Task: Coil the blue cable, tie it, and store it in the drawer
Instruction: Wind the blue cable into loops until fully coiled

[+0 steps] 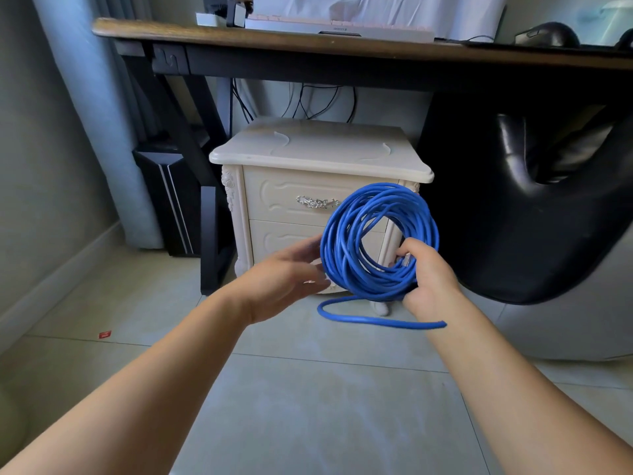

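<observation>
One coil, two grips, one cabinet with two drawers.

I count one blue cable (346, 255), wound into a single coil with one loose tail, in front of the cabinet (318, 149), and two grips of mine at it: the left grip (287, 275) and the right grip (431, 279). The cabinet shows two drawers, the upper drawer (284, 193) and the lower drawer (277, 238), with one metal handle (317, 202) in sight. Above it is one bench (239, 36) carrying one keyboard (339, 27) and one mouse (548, 34). Left of the cabinet are one computer tower (168, 200) and one red scrap (105, 334) on the floor (308, 406). Right of it is one black chair (534, 217).
</observation>
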{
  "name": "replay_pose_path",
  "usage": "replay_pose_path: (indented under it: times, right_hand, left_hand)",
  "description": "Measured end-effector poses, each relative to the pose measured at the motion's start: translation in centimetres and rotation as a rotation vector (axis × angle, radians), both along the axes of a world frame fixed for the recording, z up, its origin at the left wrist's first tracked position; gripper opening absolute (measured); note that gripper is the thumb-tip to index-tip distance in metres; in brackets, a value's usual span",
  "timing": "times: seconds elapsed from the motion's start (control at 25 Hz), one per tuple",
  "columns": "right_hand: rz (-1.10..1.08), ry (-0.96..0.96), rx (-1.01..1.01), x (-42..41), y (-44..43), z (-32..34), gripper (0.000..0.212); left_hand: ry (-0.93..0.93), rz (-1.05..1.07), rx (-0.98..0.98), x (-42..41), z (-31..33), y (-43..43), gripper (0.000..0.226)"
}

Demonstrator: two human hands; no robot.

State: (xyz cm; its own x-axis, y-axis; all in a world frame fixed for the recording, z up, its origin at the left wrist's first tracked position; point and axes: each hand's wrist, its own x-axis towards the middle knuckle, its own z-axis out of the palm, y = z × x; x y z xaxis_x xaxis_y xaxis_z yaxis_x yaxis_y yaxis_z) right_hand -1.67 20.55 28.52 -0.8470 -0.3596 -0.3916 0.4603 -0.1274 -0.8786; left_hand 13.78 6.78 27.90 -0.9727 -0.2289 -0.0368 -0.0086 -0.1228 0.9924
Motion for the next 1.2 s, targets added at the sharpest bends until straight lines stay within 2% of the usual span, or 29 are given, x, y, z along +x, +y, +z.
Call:
replay_pose_path:
  times: [0.08,0.16,0.36,0.44,0.56,0.64,0.76,0.84,1.0,1.12,1.2]
  right_hand:
    - [-0.001,0.001,0.0,0.2,-0.2,0.0,0.01]
    - [-0.001,0.001,-0.002,0.4,-0.4,-0.1,0.009]
    - [0.02,0.059,0.012,0.9,-0.9,-0.7,0.013]
    - [0.062,0.102,0.038,1.5,-1.0,-0.9,0.017]
    - [0.075,0.133,0.05,2.1,-0.8,-0.9,0.02]
    - [0.078,0.163,0.046,2.2,-0.8,-0.9,0.021]
    - [0.087,0.237,0.038,2.5,-1.0,-1.2,0.022]
    - [0.117,0.317,0.043,2.9,-1.1,-1.4,0.026]
    - [0.187,0.467,0.087,3.7,-0.9,-1.7,0.027]
    - [0.233,0.493,0.129,3.5,-1.1,-1.1,0.025]
    - [0.321,0.48,0.167,2.9,-1.3,-0.6,0.029]
  left_hand:
    - [-0.027,-0.05,-0.222,0.2,-0.2,0.6,0.098]
    - [-0.065,-0.062,-0.334,0.0,-0.5,1.3,0.121]
    - [-0.027,0.165,-0.028,-1.2,-0.4,1.4,0.135]
    - [-0.016,0.215,0.002,-1.3,-0.3,1.0,0.122]
    - [-0.033,0.265,-0.02,-1.1,0.3,1.1,0.077]
    - [-0.07,0.295,-0.017,-1.0,0.7,1.1,0.058]
    - [-0.103,0.346,-0.028,-0.8,1.0,0.5,0.066]
    - [-0.112,0.384,-0.103,-0.6,1.4,0.0,0.065]
    - [-0.183,0.443,-0.364,-0.2,1.8,-0.4,0.036]
    - [-0.19,0.516,-0.378,-0.5,1.6,-0.7,0.019]
    - [-0.174,0.572,-0.345,-0.8,1.6,-0.7,0.016]
